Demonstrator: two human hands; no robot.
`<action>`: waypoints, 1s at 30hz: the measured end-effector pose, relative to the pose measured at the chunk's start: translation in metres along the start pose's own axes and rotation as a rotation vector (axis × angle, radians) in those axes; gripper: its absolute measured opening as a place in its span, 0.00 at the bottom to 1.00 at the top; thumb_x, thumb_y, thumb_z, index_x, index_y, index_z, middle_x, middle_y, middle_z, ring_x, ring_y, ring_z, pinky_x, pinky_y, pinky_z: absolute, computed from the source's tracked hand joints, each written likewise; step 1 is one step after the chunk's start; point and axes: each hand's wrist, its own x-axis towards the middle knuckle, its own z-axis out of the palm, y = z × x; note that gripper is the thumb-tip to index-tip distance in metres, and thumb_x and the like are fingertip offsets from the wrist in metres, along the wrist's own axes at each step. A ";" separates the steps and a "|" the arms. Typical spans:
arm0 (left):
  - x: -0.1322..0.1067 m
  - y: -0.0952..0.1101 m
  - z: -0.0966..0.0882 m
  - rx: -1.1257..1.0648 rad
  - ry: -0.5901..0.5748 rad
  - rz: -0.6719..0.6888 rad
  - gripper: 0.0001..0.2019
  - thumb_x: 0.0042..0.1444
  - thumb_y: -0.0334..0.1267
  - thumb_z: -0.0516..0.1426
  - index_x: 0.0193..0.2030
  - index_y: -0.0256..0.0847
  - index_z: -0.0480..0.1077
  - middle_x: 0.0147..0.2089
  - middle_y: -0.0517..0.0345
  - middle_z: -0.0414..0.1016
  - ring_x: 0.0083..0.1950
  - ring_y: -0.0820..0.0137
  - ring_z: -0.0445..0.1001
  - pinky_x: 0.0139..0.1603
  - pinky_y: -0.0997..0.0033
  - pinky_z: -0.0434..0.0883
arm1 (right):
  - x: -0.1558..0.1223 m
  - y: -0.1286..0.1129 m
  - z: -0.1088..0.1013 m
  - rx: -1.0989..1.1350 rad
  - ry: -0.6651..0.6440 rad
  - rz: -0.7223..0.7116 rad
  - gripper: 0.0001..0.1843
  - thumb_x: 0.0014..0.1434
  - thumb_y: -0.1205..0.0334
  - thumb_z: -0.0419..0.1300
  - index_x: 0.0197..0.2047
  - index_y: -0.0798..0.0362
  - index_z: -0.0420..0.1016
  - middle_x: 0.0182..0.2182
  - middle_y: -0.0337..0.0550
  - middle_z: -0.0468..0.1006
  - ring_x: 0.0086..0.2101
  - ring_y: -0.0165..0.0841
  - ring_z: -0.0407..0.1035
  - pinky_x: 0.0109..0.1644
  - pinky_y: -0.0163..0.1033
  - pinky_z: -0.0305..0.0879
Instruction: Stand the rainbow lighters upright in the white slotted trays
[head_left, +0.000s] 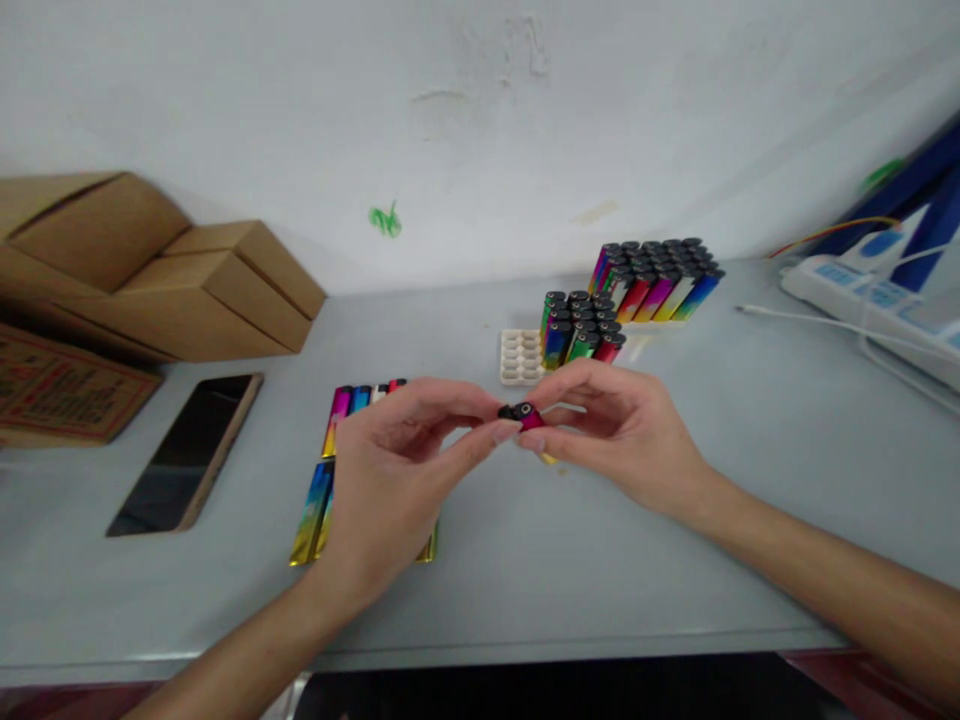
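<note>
My right hand [622, 435] pinches a magenta lighter [532, 420] with a black top, held up above the table in front of me. From the other side, the fingertips of my left hand [416, 460] close on a small black part [507, 411] at the lighter's top. Whether that part is attached or separate, I cannot tell. Several metallic, rainbow-coloured lighters [311, 515] lie in two rows under my left hand, which partly covers them. Beyond my right hand, black-topped lighters [577, 330] stand upright in a white tray [511, 360] with shaped hollows.
A fuller block of upright lighters [660, 280] stands farther back by the wall. Brown cardboard boxes [217, 300] and a phone [184, 455] are on the left. A white power strip [862, 290] and a white cable [795, 318] lie on the right.
</note>
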 end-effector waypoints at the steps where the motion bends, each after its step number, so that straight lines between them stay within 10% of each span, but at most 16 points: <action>1: 0.000 -0.001 0.000 0.002 -0.001 -0.007 0.10 0.51 0.41 0.71 0.37 0.41 0.80 0.36 0.56 0.82 0.38 0.66 0.82 0.43 0.68 0.81 | 0.000 0.000 0.000 -0.007 0.002 -0.008 0.19 0.46 0.56 0.79 0.39 0.51 0.79 0.36 0.41 0.82 0.36 0.34 0.79 0.43 0.41 0.81; 30: 0.000 -0.002 0.007 -0.085 0.020 0.063 0.07 0.51 0.29 0.70 0.36 0.41 0.79 0.36 0.62 0.82 0.38 0.73 0.82 0.43 0.78 0.79 | -0.002 0.002 0.000 -0.069 0.029 -0.078 0.14 0.50 0.63 0.76 0.39 0.51 0.80 0.37 0.39 0.80 0.38 0.31 0.78 0.45 0.38 0.81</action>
